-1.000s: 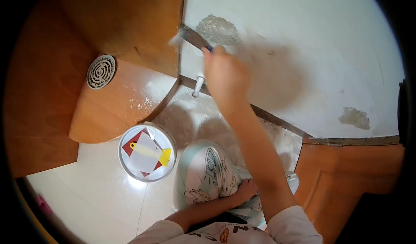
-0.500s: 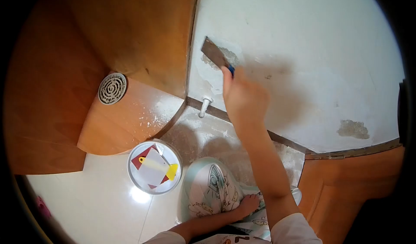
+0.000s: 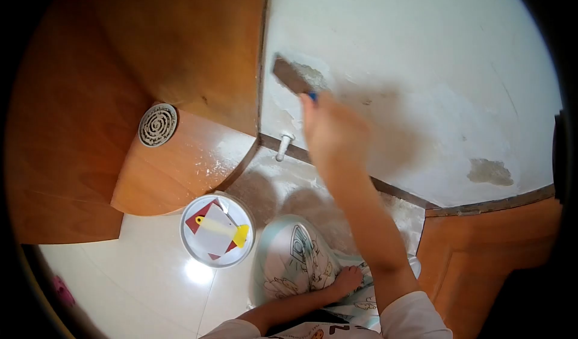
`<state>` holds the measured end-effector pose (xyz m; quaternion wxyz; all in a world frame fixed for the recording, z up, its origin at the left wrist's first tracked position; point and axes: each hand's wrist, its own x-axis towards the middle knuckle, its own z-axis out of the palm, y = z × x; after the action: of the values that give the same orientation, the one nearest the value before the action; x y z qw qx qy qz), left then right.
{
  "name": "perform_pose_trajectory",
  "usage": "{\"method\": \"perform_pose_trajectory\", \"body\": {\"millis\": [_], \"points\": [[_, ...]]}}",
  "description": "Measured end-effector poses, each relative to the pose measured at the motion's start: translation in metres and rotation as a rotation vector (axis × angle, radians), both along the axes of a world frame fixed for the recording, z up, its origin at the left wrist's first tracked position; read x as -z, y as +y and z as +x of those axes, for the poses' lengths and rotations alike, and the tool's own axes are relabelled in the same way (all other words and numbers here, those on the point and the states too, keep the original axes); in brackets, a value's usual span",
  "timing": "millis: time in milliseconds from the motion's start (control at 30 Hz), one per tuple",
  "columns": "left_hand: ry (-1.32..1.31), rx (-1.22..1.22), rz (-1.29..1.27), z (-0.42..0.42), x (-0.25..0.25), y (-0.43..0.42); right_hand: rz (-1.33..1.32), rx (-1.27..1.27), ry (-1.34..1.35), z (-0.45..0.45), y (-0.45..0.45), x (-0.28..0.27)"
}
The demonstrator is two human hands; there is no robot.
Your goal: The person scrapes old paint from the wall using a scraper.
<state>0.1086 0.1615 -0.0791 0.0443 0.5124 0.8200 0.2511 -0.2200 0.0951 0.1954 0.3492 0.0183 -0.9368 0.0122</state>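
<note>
My right hand (image 3: 337, 125) is closed around the blue handle of a putty knife (image 3: 289, 74). Its broad blade lies at the white wall (image 3: 421, 44), over the left side of a bare grey patch (image 3: 312, 74) where the coating has come off. The blade and hand are slightly blurred. Down on my patterned trousers (image 3: 295, 258) rests my left hand (image 3: 347, 280), palm down with nothing visible in it; its fingers show only in part.
A white round lid or bucket (image 3: 188, 242) bears a white sheet, dark red pieces and a yellow-handled tool. White flakes lie on a wooden ledge (image 3: 180, 170) near a round grille (image 3: 158, 125). A white pipe stub (image 3: 284, 146) juts out low. Another grey patch (image 3: 490, 172) is at right.
My right hand and the putty knife have shifted a little left along the wall. My left hand stays on my leg. The view has moved slightly.
</note>
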Motion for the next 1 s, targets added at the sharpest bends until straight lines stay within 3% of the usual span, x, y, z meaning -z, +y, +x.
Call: {"method": "perform_pose_trajectory", "body": {"millis": [100,167,233,300,400,467,633,767,833,900,1000], "points": [[-0.004,0.063,-0.057,-0.016,-0.027,-0.011,0.032,0.092,-0.054,0.0,0.001,-0.006],[-0.119,-0.066,0.168,0.017,0.032,0.018,-0.006,0.066,-0.073,-0.017,-0.011,-0.002],[-0.114,-0.113,0.225,0.02,0.043,0.024,-0.002,0.005,-0.08,-0.011,-0.006,-0.004],[0.003,-0.08,0.111,0.019,0.043,0.02,-0.016,0.023,-0.109,-0.001,-0.002,-0.007],[0.003,0.0,-0.06,-0.009,-0.015,-0.003,-0.009,0.109,-0.097,0.003,0.009,-0.01],[-0.102,-0.058,0.156,0.017,0.038,0.02,0.014,0.126,0.014,-0.006,0.004,-0.002],[0.157,-0.1,0.045,0.014,0.037,0.014,-0.003,0.082,-0.073,0.002,0.005,-0.009],[-0.162,-0.099,0.294,0.02,0.05,0.026,-0.048,0.09,-0.114,0.0,0.001,-0.01],[-0.178,-0.073,0.309,0.024,0.053,0.024,-0.073,0.061,-0.107,0.007,0.01,-0.012],[0.001,-0.008,0.161,-0.003,0.004,-0.003,-0.091,0.03,-0.092,0.001,0.004,-0.018],[-0.085,-0.121,0.239,0.017,0.037,0.015,-0.075,0.023,-0.116,-0.01,0.0,-0.022]]}}
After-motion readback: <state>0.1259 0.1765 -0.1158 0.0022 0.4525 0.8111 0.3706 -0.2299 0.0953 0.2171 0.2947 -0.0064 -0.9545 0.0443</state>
